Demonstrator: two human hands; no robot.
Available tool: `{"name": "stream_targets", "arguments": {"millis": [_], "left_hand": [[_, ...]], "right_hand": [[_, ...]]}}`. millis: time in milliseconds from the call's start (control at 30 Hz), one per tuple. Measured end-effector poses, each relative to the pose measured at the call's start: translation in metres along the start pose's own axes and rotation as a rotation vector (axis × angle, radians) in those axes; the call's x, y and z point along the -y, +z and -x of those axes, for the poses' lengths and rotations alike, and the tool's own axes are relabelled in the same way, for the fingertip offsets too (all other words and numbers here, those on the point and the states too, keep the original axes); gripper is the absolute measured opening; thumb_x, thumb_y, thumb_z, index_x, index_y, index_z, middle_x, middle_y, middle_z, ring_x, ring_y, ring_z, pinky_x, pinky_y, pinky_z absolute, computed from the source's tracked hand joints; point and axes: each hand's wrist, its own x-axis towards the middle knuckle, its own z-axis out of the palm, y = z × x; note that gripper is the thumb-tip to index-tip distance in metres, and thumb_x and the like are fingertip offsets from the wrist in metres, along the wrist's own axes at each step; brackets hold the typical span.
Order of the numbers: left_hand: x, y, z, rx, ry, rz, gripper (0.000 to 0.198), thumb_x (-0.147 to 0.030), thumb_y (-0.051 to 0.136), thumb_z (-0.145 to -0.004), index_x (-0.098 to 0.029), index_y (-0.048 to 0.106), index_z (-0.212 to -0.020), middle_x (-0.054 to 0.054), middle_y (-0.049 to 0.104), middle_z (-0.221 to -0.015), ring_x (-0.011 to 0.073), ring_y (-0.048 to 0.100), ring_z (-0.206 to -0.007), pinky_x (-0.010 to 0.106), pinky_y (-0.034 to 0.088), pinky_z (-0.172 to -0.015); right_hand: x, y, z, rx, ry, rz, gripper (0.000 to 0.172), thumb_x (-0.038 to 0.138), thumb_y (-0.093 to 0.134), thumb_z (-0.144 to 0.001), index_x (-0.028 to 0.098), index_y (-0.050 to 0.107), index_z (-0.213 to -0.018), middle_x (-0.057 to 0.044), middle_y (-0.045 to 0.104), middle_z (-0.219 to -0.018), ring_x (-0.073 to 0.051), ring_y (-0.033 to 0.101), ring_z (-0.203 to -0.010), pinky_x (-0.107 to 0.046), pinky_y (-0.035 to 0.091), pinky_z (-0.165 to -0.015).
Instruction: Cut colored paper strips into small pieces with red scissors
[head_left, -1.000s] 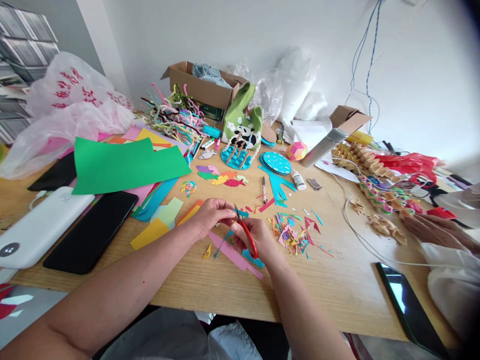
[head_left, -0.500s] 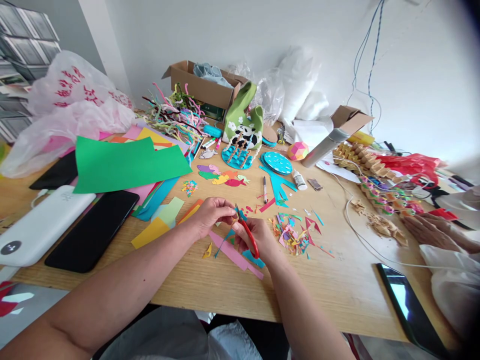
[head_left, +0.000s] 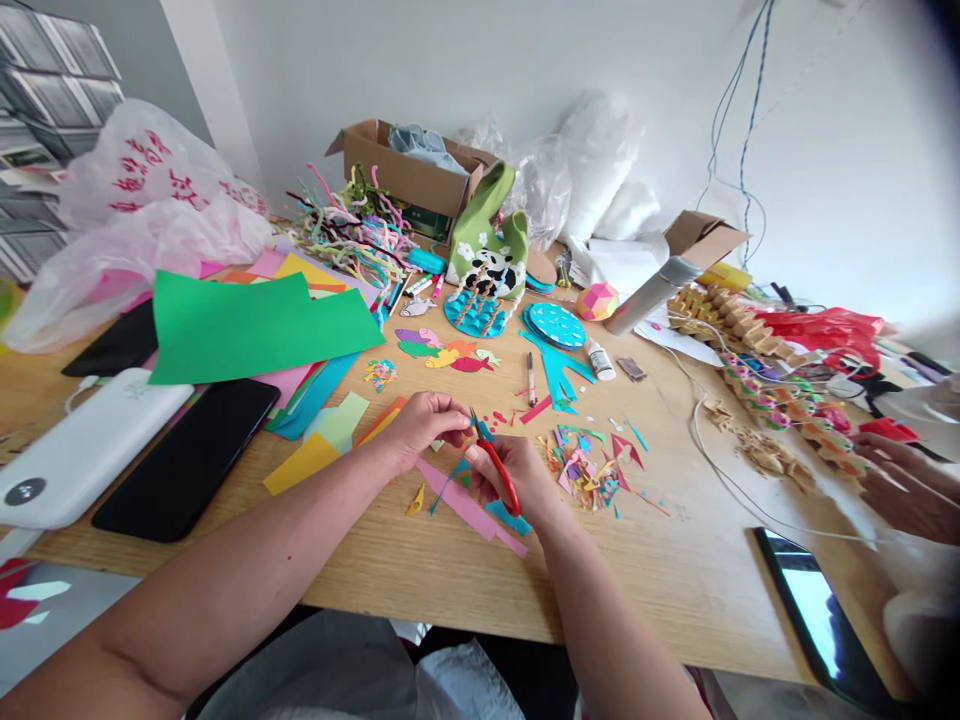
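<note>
My right hand (head_left: 517,475) grips small red-handled scissors (head_left: 496,465), blades pointing up and left. My left hand (head_left: 424,425) pinches a tiny scrap of paper (head_left: 459,432) right at the blade tips; the scrap is too small to name its colour. Both hands hover just above the wooden table (head_left: 420,570). Under them lie a pink paper strip (head_left: 469,510) and blue offcuts (head_left: 506,518). A heap of coloured paper trimmings (head_left: 585,465) sits just right of my right hand.
A green sheet (head_left: 255,325) tops a paper stack at left, beside a black phone (head_left: 187,460) and white power bank (head_left: 82,445). Paper fish (head_left: 442,352), a panda craft (head_left: 487,275) and boxes lie behind. Another person's hand (head_left: 904,490) is at right, near a tablet (head_left: 817,620).
My hands have barely moved, staying at the scissor tips. The other person's hand at right has drawn back toward the right edge.
</note>
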Motion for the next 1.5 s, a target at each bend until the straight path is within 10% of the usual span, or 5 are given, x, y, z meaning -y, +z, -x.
{"name": "stream_targets", "arguments": {"millis": [1500], "left_hand": [[0.0029,-0.0006,-0.0001,0.05,0.003,0.022,0.017,-0.025,0.075,-0.06,-0.013,0.067,-0.068,0.002,0.065,-0.063,0.0099,0.057,-0.057,0.023,0.044,-0.059]], "right_hand": [[-0.0007,0.001,0.0007,-0.029,0.005,0.011,0.047,0.059,0.07,-0.069,0.015,0.057,-0.058,-0.001,0.057,-0.046,-0.013,0.056,-0.037,-0.02,0.041,-0.036]]}}
